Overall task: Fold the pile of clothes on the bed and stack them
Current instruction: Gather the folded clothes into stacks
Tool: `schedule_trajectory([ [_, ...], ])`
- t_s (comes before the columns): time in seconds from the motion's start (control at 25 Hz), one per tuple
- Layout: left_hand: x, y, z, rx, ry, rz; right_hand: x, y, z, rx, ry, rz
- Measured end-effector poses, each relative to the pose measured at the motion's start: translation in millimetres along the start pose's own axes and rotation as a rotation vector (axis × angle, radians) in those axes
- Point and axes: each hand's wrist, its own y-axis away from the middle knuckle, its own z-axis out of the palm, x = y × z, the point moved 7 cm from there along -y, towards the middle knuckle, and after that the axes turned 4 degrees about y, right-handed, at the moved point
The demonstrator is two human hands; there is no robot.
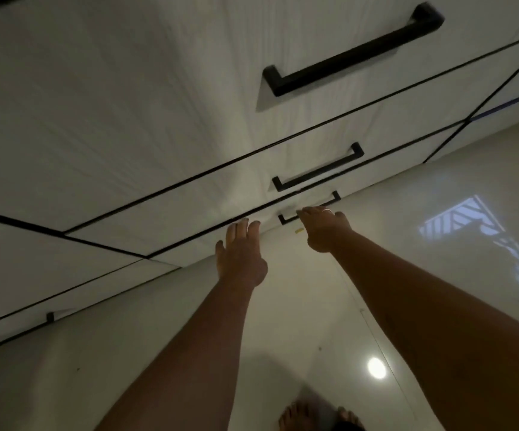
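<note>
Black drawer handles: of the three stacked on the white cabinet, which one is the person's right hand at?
The lowest handle, nearest the floor: fingers of the right hand are at its bar. The middle handle and top handle are untouched.

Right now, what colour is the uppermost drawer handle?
The uppermost drawer handle is black; the head view shows it best.

Drawers (158, 119): white, with a faint streaked grain, as I see them.
Handles (354, 54): plain black bars.
Seams (252, 154): thin black lines between the white fronts.
Floor (407, 259): glossy off-white beneath me.
Window glare (469, 222): pale blue, crossed by slanting stripes.
Lamp glare (376, 367): round white spot.
Scrap (298, 231): yellow fleck on the floor.
Ring (327, 209): pale, silvery, on my right hand (323, 231).
</note>
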Motion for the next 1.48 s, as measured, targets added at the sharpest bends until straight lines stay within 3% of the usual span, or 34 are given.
schedule_trajectory([
  [0.24, -23.4, -34.0, 48.8, 0.168, -0.018, -0.028, -3.0, -86.9, 64.8, -0.024, 0.186, 0.014],
  [0.44, -25.4, -43.2, 58.8, 0.307, -0.01, -0.065, -4.0, -93.8, 82.3, 0.111, 0.172, 0.001],
  [0.64, -17.1, -40.0, 57.0, 0.252, 0.038, -0.098, -2.9, -78.4, 86.7, 0.055, 0.124, -0.001],
  [0.76, -7.7, -24.3, 75.1, 0.123, 0.041, -0.067, 3.2, -38.5, 111.6, -0.001, 0.096, -0.012],
  [0.84, -0.5, 0.6, 94.9, 0.042, 0.029, -0.072, 10.7, -2.6, 126.9, -0.034, -0.055, 0.012],
  [0.88, 3.0, 14.1, 104.3, 0.0, 0.024, -0.076, 16.8, 17.1, 127.1, 0.038, -0.184, 0.036],
  [0.96, 11.4, 38.2, 116.1, -0.083, 0.018, -0.076, 33.1, 62.9, 103.1, 0.41, -0.374, 0.083],
  [1.04, 17.2, 50.1, 116.2, -0.158, 0.033, -0.081, 48.3, 101.2, 74.8, 0.713, -0.34, 0.106],
  [1.08, 19.8, 52.5, 113.2, -0.196, 0.057, -0.087, 51.8, 108.8, 67.7, 0.695, -0.257, 0.095],
  [1.2, 26.4, 57.8, 98.6, -0.324, 0.07, -0.107, 50.9, 109.6, 77.9, 0.225, 0.0, 0.017],
  [1.24, 28.8, 57.6, 94.8, -0.373, 0.061, -0.11, 52.6, 108.4, 79.4, 0.148, 0.068, 0.01],
  [1.36, 29.1, 58.2, 92.5, -0.437, 0.052, -0.131, 50.1, 90.8, 68.5, 0.141, 0.159, -0.022],
  [1.48, 26.9, 52.7, 93.7, -0.377, 0.011, -0.109, 44.9, 67.5, 64.4, 0.052, 0.117, -0.01],
])
